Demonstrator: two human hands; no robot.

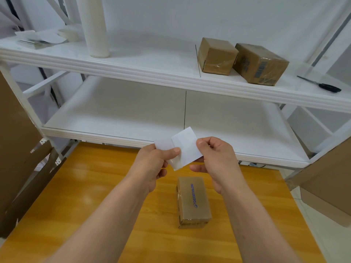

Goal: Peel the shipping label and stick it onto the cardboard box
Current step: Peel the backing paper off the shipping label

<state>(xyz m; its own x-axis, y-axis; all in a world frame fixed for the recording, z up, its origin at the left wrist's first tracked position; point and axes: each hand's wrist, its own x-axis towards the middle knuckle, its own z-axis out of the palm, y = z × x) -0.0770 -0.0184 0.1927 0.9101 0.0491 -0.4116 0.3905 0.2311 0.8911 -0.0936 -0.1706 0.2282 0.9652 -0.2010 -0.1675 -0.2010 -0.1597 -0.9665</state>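
Observation:
Both my hands hold a white shipping label (187, 148) in the air above the table. My left hand (153, 164) pinches its left part, where a thin backing sheet (162, 144) sticks out to the left. My right hand (216, 160) pinches the label's right edge between thumb and fingers. The two white layers overlap and look partly separated. Below the hands a small brown cardboard box (192, 201) with blue print lies on the wooden table (95, 186), its long side pointing away from me.
A white metal shelf unit (133, 69) stands behind the table. Its upper shelf carries two taped cardboard boxes (216, 56), scissors (322, 85), a white roll (95, 27) and papers. Flat cardboard (15, 139) leans at the left, more cardboard boxes (326, 185) at the right.

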